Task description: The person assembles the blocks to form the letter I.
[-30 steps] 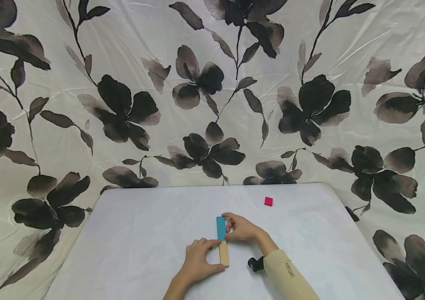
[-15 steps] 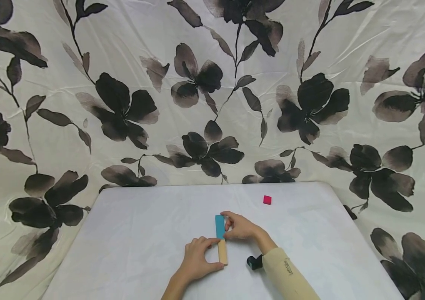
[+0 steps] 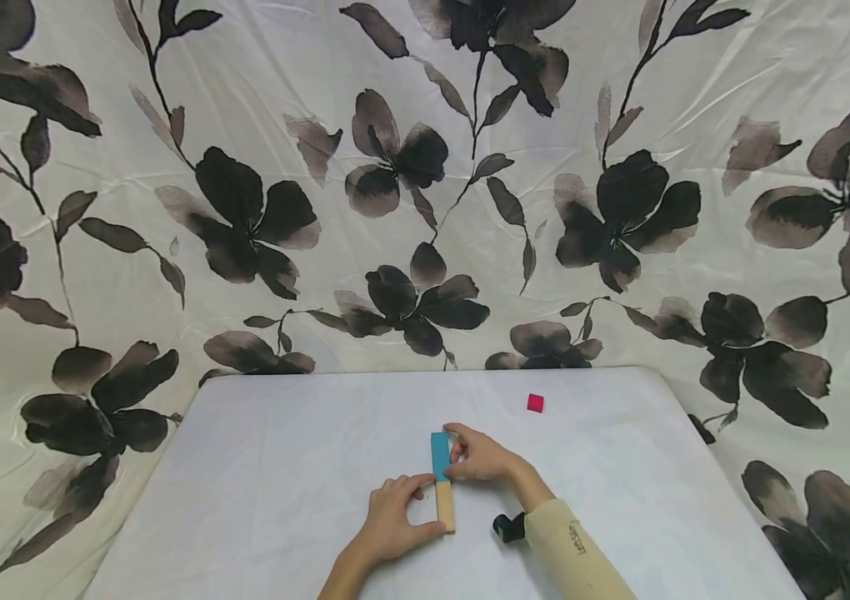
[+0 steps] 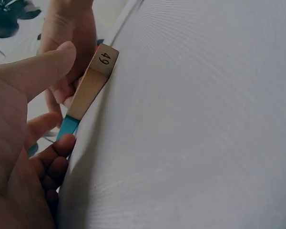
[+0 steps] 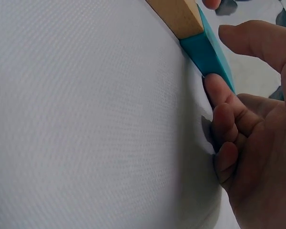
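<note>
A plain wooden block (image 3: 445,507) and a blue block (image 3: 440,455) lie end to end on the white table, making one straight line. My left hand (image 3: 392,521) is beside the wooden block, thumb by its near end and index fingertip by the seam. In the left wrist view, the thumb stands apart from this block, whose near end is marked "49". My right hand (image 3: 483,454) holds the blue block from the right, index finger at its far end and thumb close to the seam. A curled finger (image 5: 217,88) rests against the blue block in the right wrist view.
A small red cube (image 3: 535,403) sits toward the back right of the white table (image 3: 282,467). A black wrist device (image 3: 507,527) juts from beneath the right sleeve (image 3: 578,550). Behind the table hangs a floral cloth (image 3: 395,300).
My left thumb and index finger have drawn slightly left, away from the wooden block. My right hand and both blocks stay in place.
</note>
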A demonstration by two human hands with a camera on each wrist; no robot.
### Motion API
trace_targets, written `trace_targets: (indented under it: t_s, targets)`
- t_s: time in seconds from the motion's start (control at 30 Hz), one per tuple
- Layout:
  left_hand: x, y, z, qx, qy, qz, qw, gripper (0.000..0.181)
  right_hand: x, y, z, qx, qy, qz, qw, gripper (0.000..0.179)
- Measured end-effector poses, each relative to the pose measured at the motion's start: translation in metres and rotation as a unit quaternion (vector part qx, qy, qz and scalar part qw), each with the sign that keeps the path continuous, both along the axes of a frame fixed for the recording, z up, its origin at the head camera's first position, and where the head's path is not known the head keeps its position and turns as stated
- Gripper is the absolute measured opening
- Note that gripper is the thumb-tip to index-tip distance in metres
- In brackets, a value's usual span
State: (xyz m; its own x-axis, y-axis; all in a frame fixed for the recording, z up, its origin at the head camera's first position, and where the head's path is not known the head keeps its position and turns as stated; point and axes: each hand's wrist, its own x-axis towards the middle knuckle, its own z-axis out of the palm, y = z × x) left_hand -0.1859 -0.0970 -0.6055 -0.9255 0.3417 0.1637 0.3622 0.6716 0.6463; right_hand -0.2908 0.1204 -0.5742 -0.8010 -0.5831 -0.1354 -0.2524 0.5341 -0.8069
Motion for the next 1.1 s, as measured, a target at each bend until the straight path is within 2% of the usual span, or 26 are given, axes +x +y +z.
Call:
trace_targets:
  t_s: [0.27, 0.43, 0.53, 0.73, 0.93, 1.1]
  targets:
    - [-0.004, -0.001, 0.001, 0.044, -0.01, 0.007, 0.999, 0.043, -0.005, 0.003, 0.004, 0.001, -0.014, 0.004, 0.9999, 0.07]
    - [-0.006, -0.002, 0.003, 0.07, -0.021, 0.021, 0.9971, 0.03, -0.011, 0.005, 0.006, -0.001, -0.012, -0.002, 0.9999, 0.068]
    - [-0.007, -0.003, 0.003, 0.089, -0.018, 0.027, 0.9955, 0.024, -0.012, 0.007, 0.007, -0.009, -0.015, -0.004, 0.9998, 0.065]
    - [-0.008, -0.007, -0.003, 0.126, -0.006, 0.015, 0.9919, 0.02, -0.013, 0.018, 0.004, -0.016, -0.007, -0.012, 0.9998, 0.054]
    - [-0.012, -0.006, -0.004, 0.117, 0.007, 0.022, 0.9929, 0.021, -0.018, 0.036, 0.002, -0.03, 0.032, -0.066, 0.9969, 0.042]
    - [-0.016, 0.0, -0.003, 0.103, 0.022, 0.029, 0.994, 0.031, -0.022, 0.054, 0.008, -0.061, 0.053, -0.132, 0.988, 0.035]
